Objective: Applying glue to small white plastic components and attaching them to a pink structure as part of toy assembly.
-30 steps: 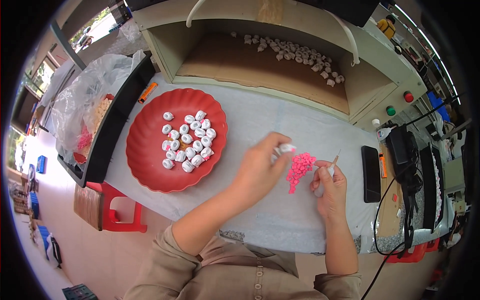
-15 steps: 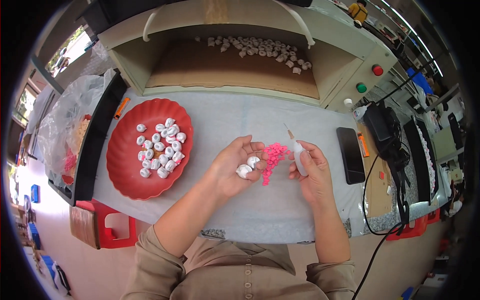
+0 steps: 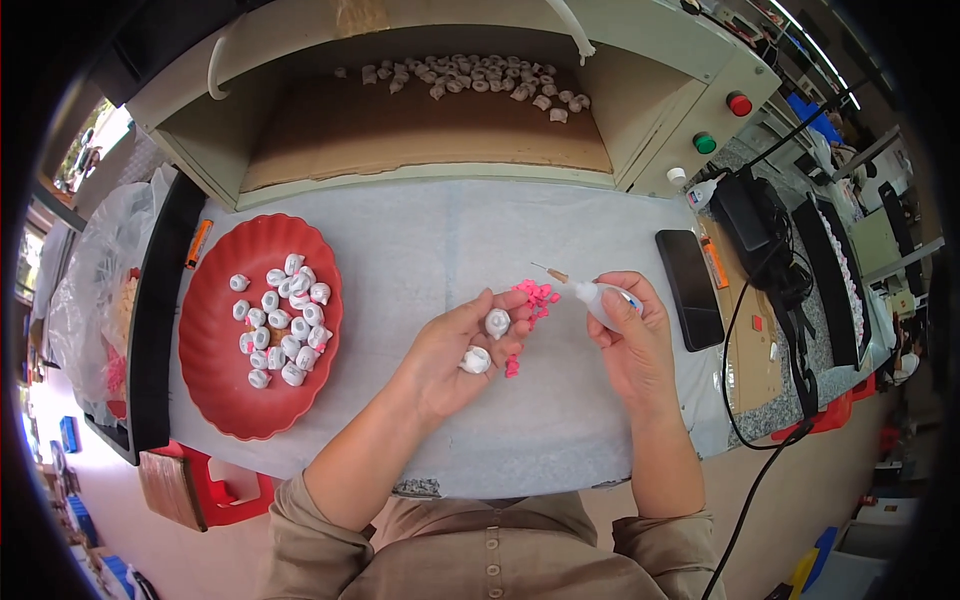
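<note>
My left hand (image 3: 440,362) is turned palm up over the table. Its thumb and fingers pinch one small white rounded piece (image 3: 497,322), and a second white piece (image 3: 475,360) rests lower on the palm side. My right hand (image 3: 638,345) grips a small white needle-tip squeeze bottle (image 3: 612,301), its thin needle tilted up and left toward the left hand. Small bright pink pieces (image 3: 540,295) lie in a loose pile beyond and beside my left fingers, which partly hide them. A red scalloped bowl (image 3: 215,375) at the left holds several white pieces with pink spots.
An open-fronted cabinet (image 3: 400,185) with more white pieces inside spans the back. Right of my hands lie a black phone (image 3: 690,290), an orange marker-like tube (image 3: 714,262) and black cables (image 3: 790,330). A black tray (image 3: 155,330) with plastic bags stands at the far left.
The bottle has tipped from nearly upright to pointing left. One white piece has come up between my left thumb and fingers. The view has shifted, moving the surroundings left.
</note>
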A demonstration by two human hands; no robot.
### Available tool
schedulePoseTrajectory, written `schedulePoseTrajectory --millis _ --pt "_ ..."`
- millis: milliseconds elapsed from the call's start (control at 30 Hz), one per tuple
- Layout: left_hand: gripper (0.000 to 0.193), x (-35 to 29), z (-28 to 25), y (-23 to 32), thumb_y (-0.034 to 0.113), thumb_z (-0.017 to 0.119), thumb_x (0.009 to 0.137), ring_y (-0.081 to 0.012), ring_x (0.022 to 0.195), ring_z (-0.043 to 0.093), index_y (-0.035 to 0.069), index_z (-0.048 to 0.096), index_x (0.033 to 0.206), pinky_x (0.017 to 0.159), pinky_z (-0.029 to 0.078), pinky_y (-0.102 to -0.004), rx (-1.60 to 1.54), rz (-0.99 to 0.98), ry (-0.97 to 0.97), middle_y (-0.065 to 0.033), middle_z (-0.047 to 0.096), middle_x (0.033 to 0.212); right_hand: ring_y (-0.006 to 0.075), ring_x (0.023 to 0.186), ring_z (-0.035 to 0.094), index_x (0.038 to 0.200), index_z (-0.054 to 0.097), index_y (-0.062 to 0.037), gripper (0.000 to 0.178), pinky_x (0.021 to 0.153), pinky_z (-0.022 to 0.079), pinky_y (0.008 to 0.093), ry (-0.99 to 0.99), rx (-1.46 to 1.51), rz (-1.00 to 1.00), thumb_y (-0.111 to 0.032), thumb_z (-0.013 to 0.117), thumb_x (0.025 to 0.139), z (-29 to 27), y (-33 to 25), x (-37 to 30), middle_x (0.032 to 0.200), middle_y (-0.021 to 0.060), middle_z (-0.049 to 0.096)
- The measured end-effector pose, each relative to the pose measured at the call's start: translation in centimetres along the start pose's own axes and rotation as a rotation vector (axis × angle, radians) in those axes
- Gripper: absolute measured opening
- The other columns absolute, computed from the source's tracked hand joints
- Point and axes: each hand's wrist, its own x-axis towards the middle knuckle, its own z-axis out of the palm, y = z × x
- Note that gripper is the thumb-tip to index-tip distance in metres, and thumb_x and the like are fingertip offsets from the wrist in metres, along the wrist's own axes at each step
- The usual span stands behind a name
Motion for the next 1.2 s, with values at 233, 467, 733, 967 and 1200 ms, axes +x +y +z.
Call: schedulePoseTrajectory --millis 233,467,733,967,1200 --pt "0.033 0.6 -1.8 0.3 0.025 0.038 0.091 -0.0150 0.067 0.055 -0.002 0.048 0.108 0.053 0.047 -0.0242 0.225 0.076 -0.200 -0.0127 0.055 0.091 0.0062 0.064 0.048 0.097 0.050 -0.0041 0.029 0.056 0.040 0.0188 0.037 0.032 -0.096 -0.008 0.066 0.073 -0.4 0.0 -0.2 0.080 0.0029 0.054" --pt "0.035 0.8 -1.5 -0.1 0.026 0.040 0.090 -0.0121 0.064 0.055 -0.002 0.048 0.110 0.048 0.046 -0.0227 0.182 0.014 -0.278 -0.0121 0.057 0.096 0.0068 0.066 0.047 0.095 0.048 -0.0031 0.031 0.056 0.039 0.0195 0.003 -0.104 -0.352 -0.010 0.068 0.072 -0.5 -0.1 -1.1 0.083 0.0039 0.054" --pt "0.036 1.6 -2.9 -0.6 0.030 0.041 0.090 -0.0114 0.065 0.055 0.001 0.050 0.110 0.049 0.046 -0.0220 0.326 0.064 -0.301 -0.0118 0.056 0.097 0.0083 0.065 0.044 0.096 0.043 -0.0003 0.027 0.055 0.036 0.0189 -0.093 -0.469 -0.615 -0.013 0.060 0.079 -0.2 0.6 -1.9 0.083 0.0057 0.045" --pt "0.037 1.6 -2.5 -0.9 0.032 0.044 0.088 -0.0116 0.062 0.054 0.003 0.051 0.110 0.049 0.045 -0.0209 0.386 0.082 -0.267 -0.0137 0.056 0.095 0.0085 0.064 0.043 0.096 0.043 -0.0003 0.025 0.054 0.035 0.0191 -0.105 -0.596 -0.673 -0.010 0.059 0.080 -0.2 0.8 -1.8 0.082 0.0070 0.046" --pt "0.037 1.4 -2.5 -1.0 0.031 0.044 0.088 -0.0109 0.060 0.053 0.004 0.051 0.112 0.048 0.044 -0.0209 0.417 0.098 -0.273 -0.0146 0.056 0.095 0.0087 0.064 0.043 0.095 0.043 -0.0004 0.024 0.054 0.035 0.0191 -0.107 -0.582 -0.660 -0.010 0.059 0.080 -0.3 0.9 -1.7 0.081 0.0067 0.046"
